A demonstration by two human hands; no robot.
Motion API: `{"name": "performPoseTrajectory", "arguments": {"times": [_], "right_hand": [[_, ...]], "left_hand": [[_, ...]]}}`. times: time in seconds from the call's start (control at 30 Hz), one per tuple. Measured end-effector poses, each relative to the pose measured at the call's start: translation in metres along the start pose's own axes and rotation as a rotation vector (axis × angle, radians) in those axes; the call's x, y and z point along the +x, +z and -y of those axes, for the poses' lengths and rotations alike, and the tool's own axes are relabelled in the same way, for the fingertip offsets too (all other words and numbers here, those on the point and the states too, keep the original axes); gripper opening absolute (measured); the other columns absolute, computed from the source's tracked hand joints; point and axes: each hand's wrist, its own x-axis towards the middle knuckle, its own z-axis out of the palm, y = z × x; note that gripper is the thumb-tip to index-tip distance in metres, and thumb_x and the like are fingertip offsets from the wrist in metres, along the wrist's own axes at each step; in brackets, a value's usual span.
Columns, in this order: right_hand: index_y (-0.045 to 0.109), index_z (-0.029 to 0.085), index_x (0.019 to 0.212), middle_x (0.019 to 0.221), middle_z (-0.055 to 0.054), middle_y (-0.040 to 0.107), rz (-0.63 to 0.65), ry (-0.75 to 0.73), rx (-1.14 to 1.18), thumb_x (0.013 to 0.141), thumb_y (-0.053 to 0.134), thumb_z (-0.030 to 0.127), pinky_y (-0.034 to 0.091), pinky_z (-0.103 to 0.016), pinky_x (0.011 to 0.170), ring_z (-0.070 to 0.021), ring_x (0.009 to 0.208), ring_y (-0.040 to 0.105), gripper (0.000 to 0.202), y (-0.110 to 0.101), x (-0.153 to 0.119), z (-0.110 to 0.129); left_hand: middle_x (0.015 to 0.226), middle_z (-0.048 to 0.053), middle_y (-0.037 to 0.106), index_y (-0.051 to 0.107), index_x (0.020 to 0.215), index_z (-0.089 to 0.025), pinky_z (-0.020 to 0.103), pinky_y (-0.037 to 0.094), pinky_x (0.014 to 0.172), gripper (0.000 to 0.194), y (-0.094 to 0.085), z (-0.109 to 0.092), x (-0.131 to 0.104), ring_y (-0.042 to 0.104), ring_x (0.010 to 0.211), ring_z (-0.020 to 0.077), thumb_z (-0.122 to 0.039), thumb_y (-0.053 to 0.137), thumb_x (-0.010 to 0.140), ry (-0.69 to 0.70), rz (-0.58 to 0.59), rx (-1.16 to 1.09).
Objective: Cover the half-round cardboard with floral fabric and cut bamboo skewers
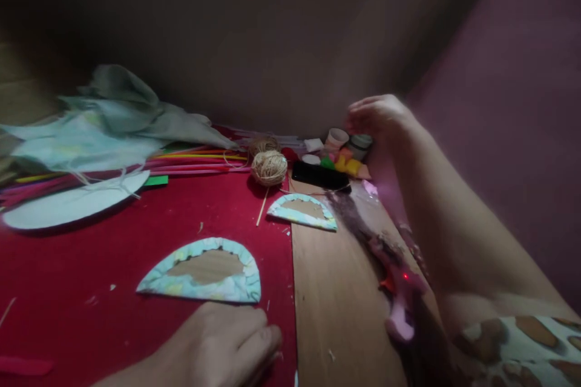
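Note:
On the red surface, my left hand rests with its fingers curled in, just below a half-round cardboard piece edged in pale blue-green cloth. What it may hold underneath is hidden. My right hand is raised at the back right, over a grey container; its fingers are bent and blurred, and nothing clear shows in them. A second cloth-edged half-round lies farther back, across the border of the red surface and the wood. A thin stick lies to its left.
A ball of twine, a black phone, a white cup and a pink glue gun are around the wooden strip. At the back left are crumpled cloth, colored pipe cleaners and a white oval piece.

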Motion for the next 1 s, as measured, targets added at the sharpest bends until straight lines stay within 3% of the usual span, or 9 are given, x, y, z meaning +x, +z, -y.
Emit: {"name": "performPoseTrajectory", "arguments": {"times": [0.13,0.23,0.3,0.4,0.5,0.63,0.73,0.87,1.0], "right_hand": [[0.062,0.010,0.055,0.043,-0.002,0.057,0.210,0.177,-0.225,0.059,0.067,-0.011,0.045,-0.023,0.033,-0.0129,0.035,0.055,0.022,-0.009,-0.053,0.001],[0.060,0.012,0.050,0.036,0.001,0.052,0.237,0.135,-0.255,0.058,0.069,-0.009,0.039,-0.018,0.029,-0.0089,0.030,0.049,0.025,-0.020,-0.087,-0.004],[0.060,0.012,0.048,0.035,0.000,0.052,0.159,0.035,-0.318,0.062,0.069,-0.004,0.037,-0.016,0.029,-0.0073,0.030,0.047,0.023,-0.028,-0.111,-0.002],[0.063,0.010,0.051,0.042,-0.002,0.057,-0.013,-0.143,-0.403,0.070,0.062,0.004,0.040,-0.015,0.036,-0.0067,0.036,0.051,0.020,-0.037,-0.151,0.007],[0.067,0.010,0.060,0.050,-0.002,0.062,-0.216,-0.211,-0.316,0.072,0.061,0.010,0.043,-0.017,0.042,-0.0079,0.043,0.056,0.014,-0.043,-0.190,0.015],[0.067,0.012,0.067,0.056,-0.001,0.064,-0.396,-0.211,-0.219,0.072,0.065,0.018,0.045,-0.020,0.049,-0.0097,0.050,0.058,0.008,-0.052,-0.234,0.002],[0.064,0.015,0.068,0.060,0.000,0.063,-0.463,-0.184,-0.158,0.072,0.066,0.024,0.046,-0.023,0.055,-0.0112,0.056,0.058,0.010,-0.058,-0.263,-0.029],[0.057,0.018,0.070,0.063,0.001,0.059,-0.541,-0.076,-0.220,0.077,0.061,0.030,0.045,-0.027,0.060,-0.0136,0.061,0.057,0.015,-0.062,-0.289,-0.082],[0.052,0.020,0.069,0.062,0.001,0.060,-0.432,0.045,-0.411,0.079,0.056,0.027,0.043,-0.028,0.060,-0.0148,0.059,0.056,0.013,-0.068,-0.294,-0.109]], "left_hand": [[0.064,0.002,0.061,0.063,0.089,-0.022,0.023,0.045,0.053,0.025,-0.002,0.000,-0.001,0.054,0.053,0.0134,-0.015,0.038,0.091,0.020,-0.019,-0.036],[0.066,0.003,0.061,0.062,0.090,-0.021,0.023,0.045,0.052,0.025,-0.001,-0.005,0.003,0.055,0.053,0.0134,-0.016,0.037,0.091,0.023,-0.041,-0.045],[0.071,0.005,0.062,0.061,0.091,-0.019,0.025,0.047,0.053,0.023,0.005,-0.017,0.017,0.058,0.058,0.0158,-0.019,0.037,0.091,0.002,-0.011,-0.011],[0.086,0.010,0.063,0.057,0.101,-0.016,0.034,0.050,0.054,0.020,0.022,-0.049,0.061,0.063,0.069,0.0246,-0.026,0.044,0.089,-0.073,0.187,0.054],[0.112,0.019,0.057,0.045,0.124,-0.010,0.044,0.053,0.069,0.050,0.048,-0.081,0.121,0.063,0.091,0.0329,-0.040,0.054,0.085,-0.190,0.364,0.018],[0.130,0.023,0.046,0.042,0.131,-0.012,0.042,0.049,0.084,0.059,0.078,-0.099,0.172,0.057,0.107,0.0339,-0.023,0.063,0.077,-0.327,0.436,0.073],[0.136,0.026,0.039,0.031,0.139,-0.010,0.041,0.051,0.080,0.071,0.088,-0.095,0.170,0.060,0.103,0.0336,-0.027,0.062,0.077,-0.432,0.392,0.092],[0.128,0.021,0.046,0.028,0.140,-0.015,0.039,0.054,0.068,0.057,0.089,-0.084,0.141,0.066,0.083,0.0268,-0.025,0.044,0.086,-0.433,0.319,0.185],[0.123,0.017,0.049,0.027,0.139,-0.020,0.037,0.054,0.066,0.052,0.088,-0.073,0.108,0.065,0.079,0.0241,-0.023,0.039,0.088,-0.368,0.260,0.272]]}}
